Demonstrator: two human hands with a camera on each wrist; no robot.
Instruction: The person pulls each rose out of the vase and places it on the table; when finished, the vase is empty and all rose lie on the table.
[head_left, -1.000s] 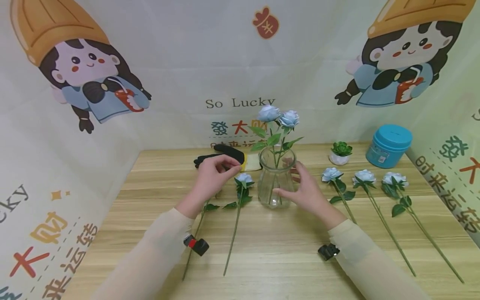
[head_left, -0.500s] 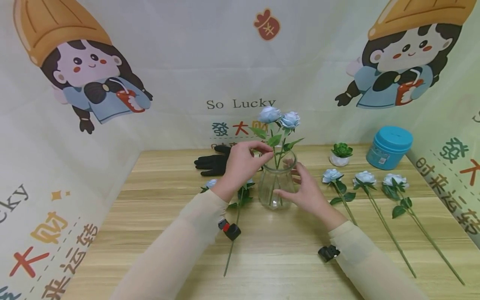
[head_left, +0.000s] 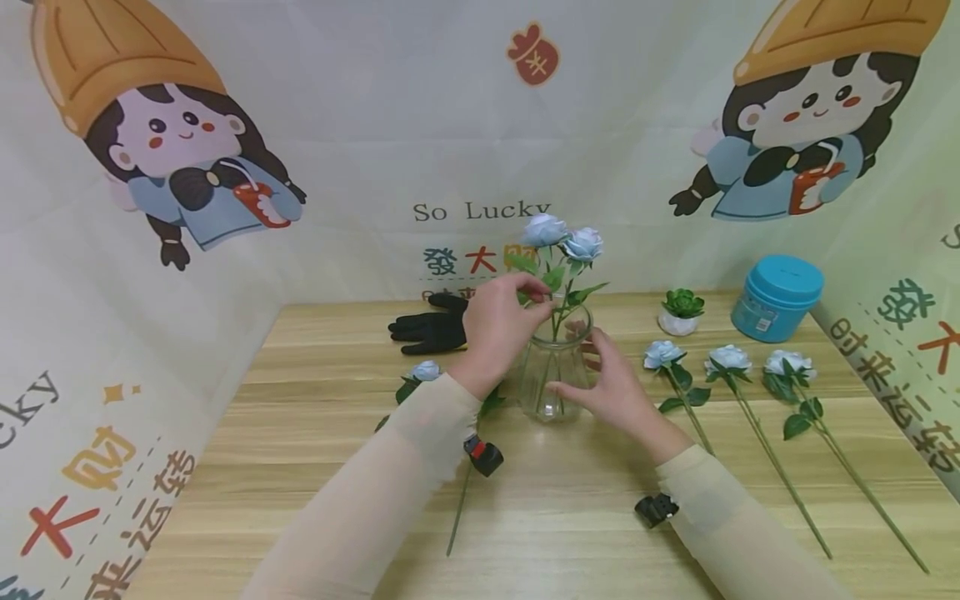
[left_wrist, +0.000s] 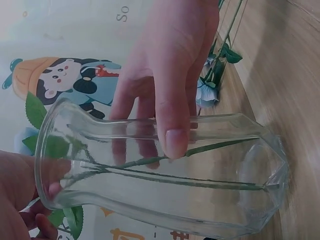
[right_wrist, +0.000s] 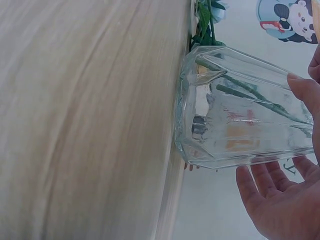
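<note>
A clear glass vase (head_left: 552,379) stands on the wooden table, two pale blue roses (head_left: 545,230) upright in it. Around the vase's right side my right hand (head_left: 617,390) curls its thumb and fingers, holding it. My left hand (head_left: 504,325) is at the vase mouth, thumb and fingers pinching a rose stem among the leaves; the exact contact is partly hidden. Through the glass in the left wrist view, the two green stems (left_wrist: 210,182) cross below the neck. The right wrist view shows the vase base (right_wrist: 187,110) down on the table.
Three blue roses (head_left: 727,360) lie to the right. Left of the vase lies another rose (head_left: 426,371), and a further stem (head_left: 459,517) is mostly covered by my left arm. Behind are a black glove (head_left: 431,332), a potted succulent (head_left: 681,312) and a blue tub (head_left: 777,298).
My left hand has come right, from above the roses on the table to the stems at the vase mouth. The blooms in the vase have shifted slightly right. My right hand has stayed on the vase.
</note>
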